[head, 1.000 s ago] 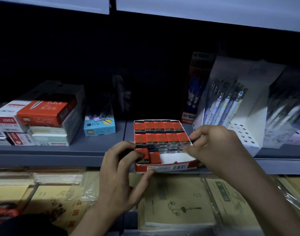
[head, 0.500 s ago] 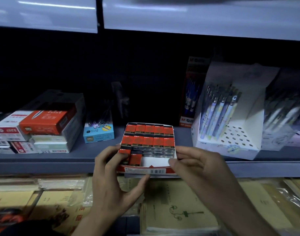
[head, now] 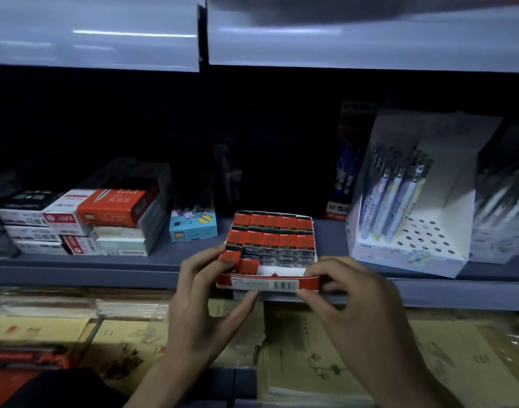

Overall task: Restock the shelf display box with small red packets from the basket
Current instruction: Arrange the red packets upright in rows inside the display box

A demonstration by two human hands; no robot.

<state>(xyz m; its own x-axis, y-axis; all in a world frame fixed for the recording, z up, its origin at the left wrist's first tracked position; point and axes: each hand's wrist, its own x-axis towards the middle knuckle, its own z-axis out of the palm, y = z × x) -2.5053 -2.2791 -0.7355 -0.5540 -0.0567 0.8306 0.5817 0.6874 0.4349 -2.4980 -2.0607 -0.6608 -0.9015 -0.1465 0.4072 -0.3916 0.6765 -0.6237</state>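
Fingers of the left hand (head: 205,307) are curling over the display box (head: 270,286) at its front-left corner, while the right hand (head: 355,313) is pinching the front-right corner. The box is sitting at the shelf (head: 105,270) front edge, and the red packets (head: 270,231) are leaving open room front-right.

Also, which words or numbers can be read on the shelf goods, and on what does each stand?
"M&G": low on the dark pen box.
"S207", upside down: on the white and red box.
"2B": on the red packets in the display box.
"deli": on the blue box.
The barcode digits on the display box and all other print are too small or blurred.
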